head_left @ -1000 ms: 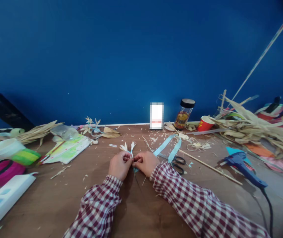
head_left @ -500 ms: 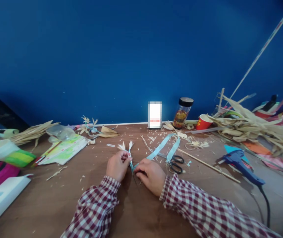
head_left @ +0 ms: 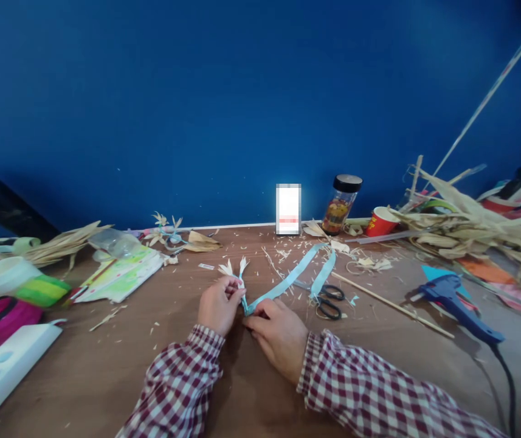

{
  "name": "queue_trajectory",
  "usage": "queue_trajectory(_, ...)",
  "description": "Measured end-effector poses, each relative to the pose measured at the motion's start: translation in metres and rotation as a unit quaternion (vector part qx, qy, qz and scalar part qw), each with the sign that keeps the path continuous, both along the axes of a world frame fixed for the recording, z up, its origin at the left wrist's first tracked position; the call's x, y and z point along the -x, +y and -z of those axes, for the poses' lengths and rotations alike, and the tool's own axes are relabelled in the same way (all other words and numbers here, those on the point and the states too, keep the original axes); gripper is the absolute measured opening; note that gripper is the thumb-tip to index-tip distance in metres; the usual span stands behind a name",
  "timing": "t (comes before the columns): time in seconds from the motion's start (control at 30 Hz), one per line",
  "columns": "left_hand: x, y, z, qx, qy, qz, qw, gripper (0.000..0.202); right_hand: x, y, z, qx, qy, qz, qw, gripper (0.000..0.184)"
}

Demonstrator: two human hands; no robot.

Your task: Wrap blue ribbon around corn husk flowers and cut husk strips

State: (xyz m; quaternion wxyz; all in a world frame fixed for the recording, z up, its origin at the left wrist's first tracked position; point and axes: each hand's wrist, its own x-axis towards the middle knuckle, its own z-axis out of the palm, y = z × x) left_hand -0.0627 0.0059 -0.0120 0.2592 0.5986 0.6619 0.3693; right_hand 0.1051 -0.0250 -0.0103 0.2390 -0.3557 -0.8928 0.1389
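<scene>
My left hand (head_left: 218, 306) is closed, thumb and fingers pinching a small corn-husk flower (head_left: 242, 266). Pale petals stick up above the fingertips, and light blue wrapping covers its stem. My right hand (head_left: 282, 334) is closed too, its fingertips gripping the light blue strip (head_left: 297, 271) low on the stem. From there the strip runs up to the right across the table and folds back down towards black-handled scissors (head_left: 332, 301). Exactly how the strip sits under the right fingertips is hidden.
A blue glue gun (head_left: 458, 304) and a thin stick (head_left: 392, 304) lie to the right. Behind are a black-lidded jar (head_left: 341, 207), a red paper cup (head_left: 381, 222) and heaped dry husks (head_left: 465, 213). A painted sheet (head_left: 123, 277) and a white power strip (head_left: 18, 365) are left.
My right hand has shifted slightly down and its fingertips have turned at the stem's lower end. The left hand keeps its pinch. The whole view has swung a little.
</scene>
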Motion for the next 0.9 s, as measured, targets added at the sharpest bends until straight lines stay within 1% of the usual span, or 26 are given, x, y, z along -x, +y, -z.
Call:
queue_trajectory(0.13,0.0,-0.0009,0.0003,-0.008,0.009,-0.004,1.0,0.016,-0.0008,-0.0004,0.0003,-0.02,-0.006,-0.029,0.999,0.025)
queue_trajectory(0.4,0.0009,-0.0001,0.0053,-0.02,0.023,-0.007,1.0,0.018,-0.0003,0.0025,0.0035,-0.035,-0.002,-0.037,0.999,0.022)
queue_trajectory(0.53,0.0005,0.001,0.0042,-0.017,0.025,-0.012,0.999,0.018,0.0007,0.0019,0.0019,-0.04,-0.005,-0.034,0.999,0.021)
queue_trajectory(0.8,0.0001,0.0015,-0.0005,-0.013,0.022,-0.005,1.0,0.017,-0.0003,0.0019,0.0025,-0.025,-0.006,-0.033,0.999,0.021)
queue_trajectory(0.9,-0.0001,0.0007,-0.0003,-0.014,0.02,-0.004,1.0,0.017,-0.0028,0.0003,-0.0019,0.005,0.006,-0.033,0.999,0.018)
